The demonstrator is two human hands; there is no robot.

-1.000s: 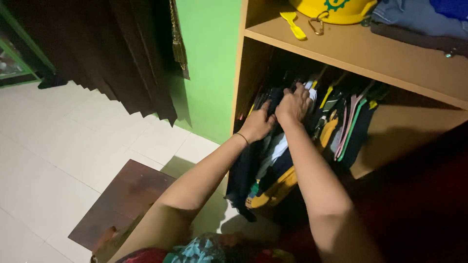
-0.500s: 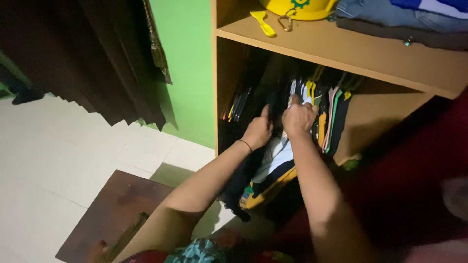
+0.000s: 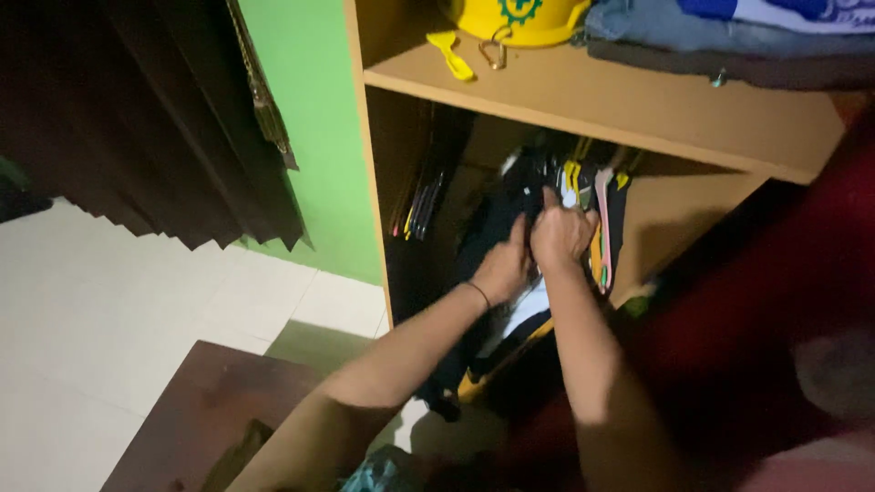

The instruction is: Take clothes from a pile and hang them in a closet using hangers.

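I see the open wooden wardrobe point(image 3: 583, 109) packed with dark hanging garments point(image 3: 510, 210) on coloured hangers. My left hand point(image 3: 501, 267) and right hand point(image 3: 562, 235) both clench that dark cloth in its lower compartment. Above, a yellow hard hat point(image 3: 519, 18) and folded clothes point(image 3: 711, 36) sit on the shelf. White floor tiles point(image 3: 137, 301) and a green wall point(image 3: 314, 118) lie left.

Yellow helmet point(image 3: 519, 20) — green wall point(image 3: 314, 118) — wooden shelf point(image 3: 638, 100) tan, clothes point(image 3: 497, 214) dark.
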